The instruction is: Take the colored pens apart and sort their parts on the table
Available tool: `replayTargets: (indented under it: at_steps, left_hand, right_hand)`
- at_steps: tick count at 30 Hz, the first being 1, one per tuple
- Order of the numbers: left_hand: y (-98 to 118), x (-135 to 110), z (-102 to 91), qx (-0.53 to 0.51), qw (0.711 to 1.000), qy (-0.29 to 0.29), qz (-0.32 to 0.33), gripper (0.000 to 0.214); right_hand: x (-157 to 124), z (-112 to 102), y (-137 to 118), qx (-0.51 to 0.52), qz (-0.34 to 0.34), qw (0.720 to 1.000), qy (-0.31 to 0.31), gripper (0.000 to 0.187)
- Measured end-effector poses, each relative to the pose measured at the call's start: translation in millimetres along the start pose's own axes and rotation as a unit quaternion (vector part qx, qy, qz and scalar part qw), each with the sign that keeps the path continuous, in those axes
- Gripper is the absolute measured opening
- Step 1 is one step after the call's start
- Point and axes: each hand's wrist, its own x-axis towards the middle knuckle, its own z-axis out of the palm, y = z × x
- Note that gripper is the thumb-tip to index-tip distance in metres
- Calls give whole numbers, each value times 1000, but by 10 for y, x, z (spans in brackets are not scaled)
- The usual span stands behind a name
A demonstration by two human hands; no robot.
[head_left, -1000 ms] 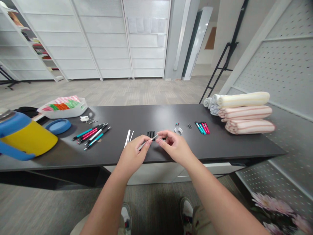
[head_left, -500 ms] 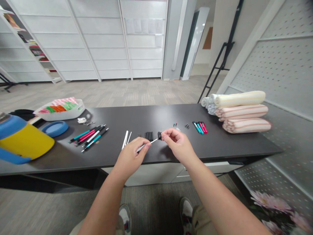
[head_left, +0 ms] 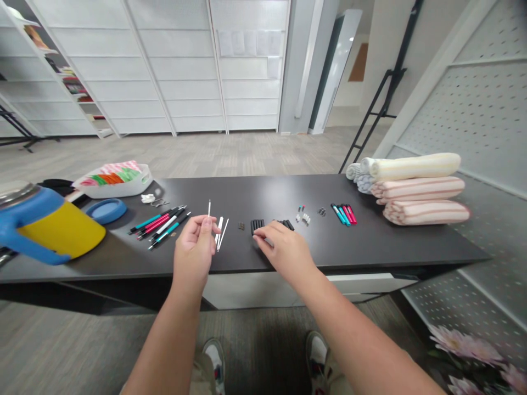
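My left hand (head_left: 195, 247) pinches a thin white pen refill (head_left: 209, 208), its tip pointing up. Beside that hand lie several white refills (head_left: 222, 233) on the dark table. My right hand (head_left: 284, 247) is over the table with thumb and fingers closed at the near end of a row of short black pen grips (head_left: 257, 224). It seems to pinch the leftmost grip, partly hidden by the fingertips. More black pieces (head_left: 287, 224) show just behind its knuckles. Between the two hands sit small brownish metal parts (head_left: 241, 225).
Assorted pens (head_left: 164, 225) lie left, near a blue lid (head_left: 106, 210), a yellow-and-blue jug (head_left: 61, 230) and a white basket (head_left: 119, 189). Rightward are small white parts (head_left: 305, 219), grey springs (head_left: 321, 211), teal and red barrels (head_left: 343, 214) and rolled towels (head_left: 424, 189).
My hands have moved apart. The left hand went left and turned the refill upright; the right hand left the right-hand black pieces and came down at the left row of grips.
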Motion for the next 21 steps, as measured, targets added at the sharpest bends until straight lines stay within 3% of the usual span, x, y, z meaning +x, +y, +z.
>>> replayTargets:
  at_steps: [8, 21]
  left_hand:
    - [-75, -12, -47, 2, 1000, -2, -22, 25]
    - [-103, -13, -28, 6, 999, -27, -33, 28]
  right_hand:
    - [260, 220, -127, -90, 33, 995, -34, 13]
    - [348, 261, -119, -113, 53, 988, -86, 15]
